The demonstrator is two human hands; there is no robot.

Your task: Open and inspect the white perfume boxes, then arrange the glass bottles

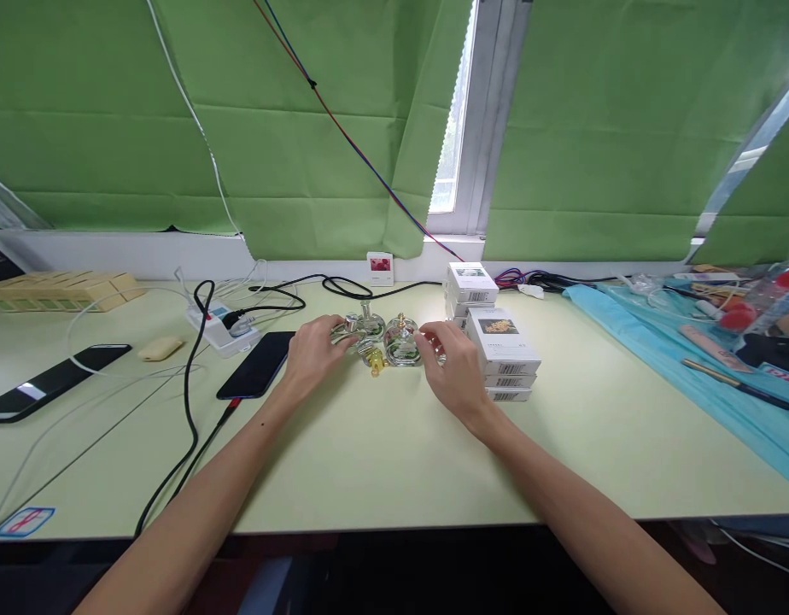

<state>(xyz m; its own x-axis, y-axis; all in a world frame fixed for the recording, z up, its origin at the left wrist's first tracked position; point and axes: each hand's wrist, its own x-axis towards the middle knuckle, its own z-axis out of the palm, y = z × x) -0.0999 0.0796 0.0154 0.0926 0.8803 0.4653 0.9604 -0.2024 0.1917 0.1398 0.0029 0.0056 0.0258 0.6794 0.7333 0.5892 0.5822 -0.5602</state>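
Several small clear glass bottles, like perfume bottles, stand in a cluster at the middle of the table. The round bottle [402, 343] in front has a gold-toned top. Behind it to the left rises another clear bottle [367, 319] with a narrow neck. A small yellow piece [375, 360] lies before them. My left hand [318, 348] closes its fingers and thumb on a clear bottle at the cluster's left end. On the right side, my right hand [455, 363] curls round a pinkish glass bottle [435, 344], largely covered by the fingers.
White boxes [503, 342] are stacked just right of my right hand, with more boxes [471, 284] behind. A phone [257, 366] on a cable, a power strip [221, 331] and a black slab [55, 382] lie left. Blue sheeting [663, 367] with clutter covers the right side.
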